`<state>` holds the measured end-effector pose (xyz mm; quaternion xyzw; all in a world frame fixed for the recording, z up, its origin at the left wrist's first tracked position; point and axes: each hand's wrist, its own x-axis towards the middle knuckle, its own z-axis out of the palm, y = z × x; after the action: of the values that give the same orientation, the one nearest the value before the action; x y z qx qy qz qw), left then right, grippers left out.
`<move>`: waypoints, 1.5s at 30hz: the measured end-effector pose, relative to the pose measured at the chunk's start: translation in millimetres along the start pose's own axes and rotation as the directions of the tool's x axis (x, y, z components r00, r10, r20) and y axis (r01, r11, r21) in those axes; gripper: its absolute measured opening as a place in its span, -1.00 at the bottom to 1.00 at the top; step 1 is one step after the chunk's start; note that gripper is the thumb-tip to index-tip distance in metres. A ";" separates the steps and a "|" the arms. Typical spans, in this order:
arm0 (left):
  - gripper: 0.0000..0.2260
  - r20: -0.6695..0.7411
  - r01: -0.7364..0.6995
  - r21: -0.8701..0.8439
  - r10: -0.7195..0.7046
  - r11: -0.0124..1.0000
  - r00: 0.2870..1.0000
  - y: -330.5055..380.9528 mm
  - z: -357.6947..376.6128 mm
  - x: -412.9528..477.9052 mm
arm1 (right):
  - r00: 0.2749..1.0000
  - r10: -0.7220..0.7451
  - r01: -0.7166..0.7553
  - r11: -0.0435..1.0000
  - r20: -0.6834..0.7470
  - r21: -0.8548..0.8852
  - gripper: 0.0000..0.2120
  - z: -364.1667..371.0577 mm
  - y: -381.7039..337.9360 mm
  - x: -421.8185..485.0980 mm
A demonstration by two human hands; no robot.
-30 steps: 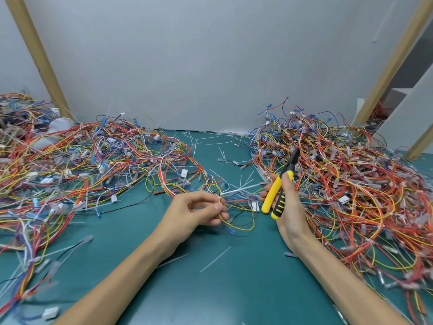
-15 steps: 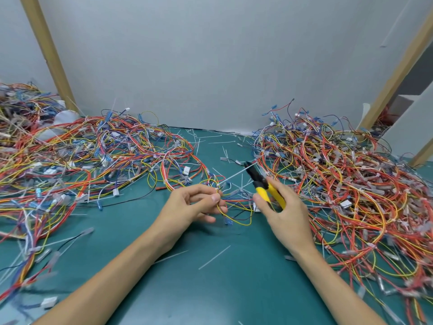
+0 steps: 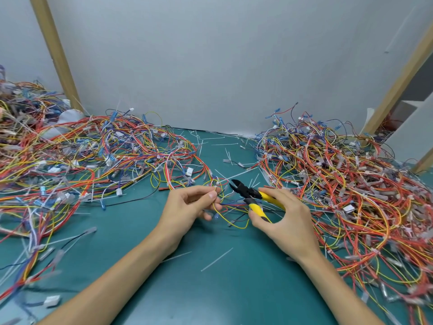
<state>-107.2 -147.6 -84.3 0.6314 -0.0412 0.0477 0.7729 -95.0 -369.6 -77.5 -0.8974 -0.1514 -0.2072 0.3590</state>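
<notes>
Yellow wire (image 3: 216, 202) pinched in left hand (image 3: 187, 207), yellow-handled cutters (image 3: 251, 195) gripped in right hand (image 3: 284, 221), blades parted near wire, above green table (image 3: 210, 289)

We count two hands, a left hand (image 3: 187, 208) and a right hand (image 3: 287, 222), one pair of yellow-handled cutters (image 3: 254, 200) and one small wire bundle (image 3: 230, 207). On the one green mat (image 3: 210, 301) we count two big wire heaps, a left heap (image 3: 93, 160) and a right heap (image 3: 351, 184). The white tie scraps (image 3: 216, 259) are too many to count.
</notes>
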 end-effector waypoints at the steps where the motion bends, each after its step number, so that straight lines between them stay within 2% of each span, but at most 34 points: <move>1: -0.88 0.003 -0.005 0.011 0.005 1.000 1.000 -0.3 0.4 -0.2 | 1.000 -0.008 0.008 1.000 0.006 0.022 -0.58 0.5 -1.4 -0.5; 10: -0.88 0.044 -0.014 0.069 0.011 0.997 0.999 -2.7 1.7 -0.6 | 0.996 -0.048 0.045 0.998 0.069 0.046 -0.56 1.8 -6.2 -3.3; 23: -0.91 0.031 0.003 0.051 -0.005 0.999 1.000 -2.8 2.1 -0.3 | 0.990 -0.095 0.087 0.993 0.106 0.078 -0.56 -0.2 -5.3 -2.4; 31: -0.88 0.087 -0.030 0.158 0.016 0.987 0.996 -4.2 3.4 -0.5 | 0.985 -0.100 0.086 0.991 0.138 0.105 -0.56 0.6 -3.1 -3.5; 45: -0.90 0.076 -0.012 0.141 0.001 0.990 0.997 -6.8 0.9 1.0 | 0.986 -0.096 0.080 0.990 0.134 0.119 -0.58 1.7 -3.1 -3.6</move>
<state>-105.3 -149.8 -90.6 0.6858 -0.0692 0.0289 0.7239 -99.0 -366.7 -78.6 -0.8802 -0.2273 -0.1507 0.3884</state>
